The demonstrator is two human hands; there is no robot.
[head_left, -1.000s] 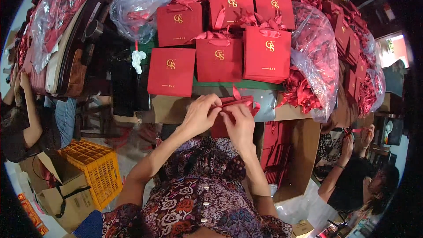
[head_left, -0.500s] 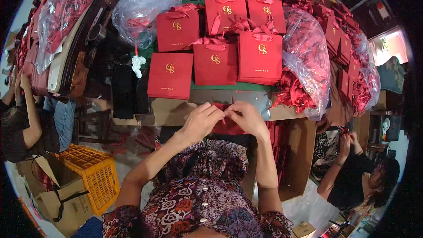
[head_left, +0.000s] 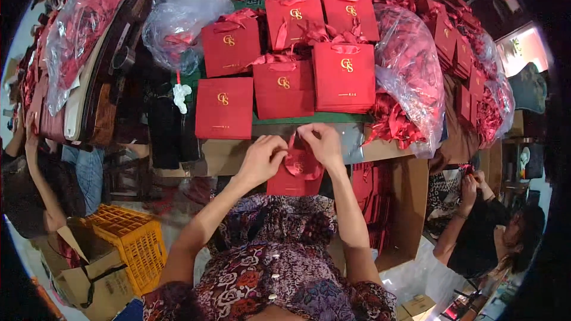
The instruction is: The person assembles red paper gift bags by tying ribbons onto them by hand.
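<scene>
A yellow plastic crate (head_left: 141, 255) stands at the lower left, just beside an open carton (head_left: 110, 285) with a black strap (head_left: 89, 294) on it. Behind the crate is a dark wooden stool (head_left: 122, 178), partly in shadow. At the left rim sits a co-worker (head_left: 33, 193) near a pair of blue jeans (head_left: 89, 172); another person (head_left: 476, 246) in black leans in at the right. A metal cup (head_left: 124, 58) and a crumpled white wad (head_left: 181, 97) are at the upper left. A small cardboard box (head_left: 419, 305) lies lower right.

Bag (head_left: 294, 185) before bag stacks (head_left: 344, 80) on table (head_left: 333, 117), carton (head_left: 409, 202) right — seemingly below
</scene>
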